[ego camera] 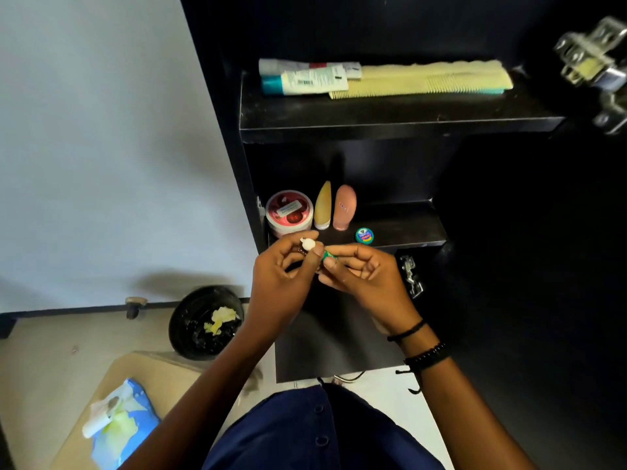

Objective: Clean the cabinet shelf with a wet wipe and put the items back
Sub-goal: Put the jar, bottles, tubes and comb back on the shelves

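Observation:
My left hand (288, 276) and my right hand (363, 276) meet just in front of the lower black cabinet shelf (407, 228). The left fingers pinch a small white cap (308, 244); the right fingers hold a small green item (328, 255) beside it. On that shelf stand a red-lidded jar (289, 212), a yellow tube (323, 206), a pink bottle (344, 207) and a tiny green tin (364, 235). The upper shelf (373, 113) carries two tubes (305, 78) and a pale yellow comb (424, 81).
A black bin (203, 322) with crumpled wipes sits on the floor at the lower left. A blue wet-wipe pack (125, 422) lies on a tan stool (159, 378). Metal door hinges show at the upper right (597, 62) and beside my right hand (412, 276).

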`<control>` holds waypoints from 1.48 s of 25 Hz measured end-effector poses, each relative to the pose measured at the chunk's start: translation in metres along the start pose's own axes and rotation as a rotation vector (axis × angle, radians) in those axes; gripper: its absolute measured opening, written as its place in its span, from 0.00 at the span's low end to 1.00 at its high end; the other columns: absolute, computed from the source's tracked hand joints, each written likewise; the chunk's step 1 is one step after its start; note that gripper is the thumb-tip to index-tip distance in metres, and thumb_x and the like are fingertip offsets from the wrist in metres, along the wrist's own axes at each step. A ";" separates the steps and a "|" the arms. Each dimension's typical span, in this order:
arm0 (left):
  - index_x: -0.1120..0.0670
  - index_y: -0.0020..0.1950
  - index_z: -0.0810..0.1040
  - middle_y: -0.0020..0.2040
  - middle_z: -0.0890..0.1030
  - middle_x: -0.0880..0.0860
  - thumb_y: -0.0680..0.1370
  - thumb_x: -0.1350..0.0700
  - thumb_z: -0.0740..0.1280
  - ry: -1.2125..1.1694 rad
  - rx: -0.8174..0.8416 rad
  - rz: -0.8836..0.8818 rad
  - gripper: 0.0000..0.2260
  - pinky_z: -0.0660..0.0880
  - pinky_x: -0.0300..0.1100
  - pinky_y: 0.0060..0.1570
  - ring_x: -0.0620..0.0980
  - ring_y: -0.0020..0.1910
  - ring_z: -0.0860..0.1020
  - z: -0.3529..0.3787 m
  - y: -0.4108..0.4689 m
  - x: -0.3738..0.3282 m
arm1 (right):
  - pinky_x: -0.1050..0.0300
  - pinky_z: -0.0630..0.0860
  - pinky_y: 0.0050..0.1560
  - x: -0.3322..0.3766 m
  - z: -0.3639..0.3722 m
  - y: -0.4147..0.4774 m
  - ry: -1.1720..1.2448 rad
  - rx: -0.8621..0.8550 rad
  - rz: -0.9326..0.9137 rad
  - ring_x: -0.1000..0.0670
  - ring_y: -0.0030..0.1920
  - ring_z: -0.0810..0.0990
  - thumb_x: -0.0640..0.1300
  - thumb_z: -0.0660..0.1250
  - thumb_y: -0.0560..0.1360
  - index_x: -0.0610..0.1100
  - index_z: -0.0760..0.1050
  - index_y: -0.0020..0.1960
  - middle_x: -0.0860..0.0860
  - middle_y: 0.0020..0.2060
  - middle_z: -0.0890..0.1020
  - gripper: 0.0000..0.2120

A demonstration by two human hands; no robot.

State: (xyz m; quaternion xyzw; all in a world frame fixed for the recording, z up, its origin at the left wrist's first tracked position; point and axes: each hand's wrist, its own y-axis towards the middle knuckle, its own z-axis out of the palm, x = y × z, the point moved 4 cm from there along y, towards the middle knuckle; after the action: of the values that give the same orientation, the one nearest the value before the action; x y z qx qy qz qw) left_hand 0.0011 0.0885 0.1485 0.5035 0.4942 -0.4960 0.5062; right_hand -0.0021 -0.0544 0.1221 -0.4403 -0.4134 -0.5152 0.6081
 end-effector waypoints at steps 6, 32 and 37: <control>0.59 0.58 0.73 0.57 0.80 0.54 0.78 0.66 0.63 -0.027 0.050 0.275 0.09 0.77 0.37 0.54 0.44 0.57 0.79 0.006 0.004 -0.061 | 0.54 0.80 0.53 0.062 0.021 0.000 0.078 -0.014 -0.125 0.47 0.50 0.84 0.34 0.69 0.70 0.35 0.79 0.54 0.41 0.48 0.85 0.12; 0.56 0.57 0.82 0.53 0.83 0.51 0.73 0.65 0.69 0.895 -0.298 0.716 0.13 0.75 0.41 0.51 0.49 0.55 0.74 -0.021 0.037 -0.142 | 0.64 0.79 0.47 0.221 0.079 0.118 -1.001 -0.092 -0.775 0.56 0.46 0.82 0.46 0.74 0.70 0.44 0.84 0.48 0.52 0.45 0.84 0.09; 0.57 0.60 0.80 0.57 0.82 0.52 0.73 0.64 0.67 0.904 -0.245 0.757 0.16 0.77 0.46 0.51 0.51 0.57 0.73 -0.022 0.034 -0.134 | 0.68 0.76 0.47 0.223 0.069 0.091 -0.926 -0.268 -0.895 0.57 0.47 0.80 0.45 0.71 0.72 0.44 0.84 0.47 0.50 0.45 0.83 0.07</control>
State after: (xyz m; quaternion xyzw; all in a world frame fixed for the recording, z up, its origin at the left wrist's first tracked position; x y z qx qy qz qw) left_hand 0.0329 0.1114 0.2833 0.7434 0.5005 0.0422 0.4417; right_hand 0.1134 -0.0393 0.3440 -0.4740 -0.7077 -0.5228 0.0342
